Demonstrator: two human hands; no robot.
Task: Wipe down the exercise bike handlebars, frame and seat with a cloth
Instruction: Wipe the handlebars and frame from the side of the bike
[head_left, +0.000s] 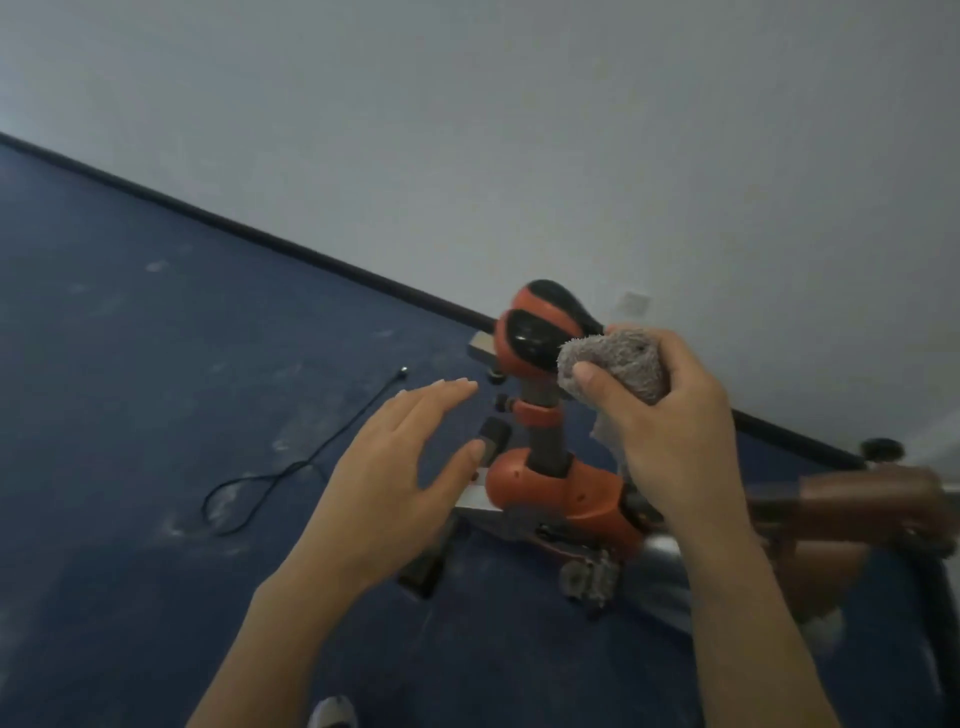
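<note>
— While my right hand (670, 415) clenched the cloth (615, 366), where was it?
— Bunched beside the bike's (558, 483) black-and-orange seat (540, 330).
— And my left hand (395, 467)?
— Released, fingers spread, hovering near the post, above the blue floor (156, 364) with its cable (291, 462).

I'm in a plain indoor room, likely a home workout corner or small gym. Dark blue carpet (156, 364) covers the floor, scuffed with pale marks, and meets a bare white wall (571, 130) at a black skirting board (260, 236). An orange-and-black exercise bike (550, 467) stands by the wall, a loose black cable (291, 467) beside it.
</note>
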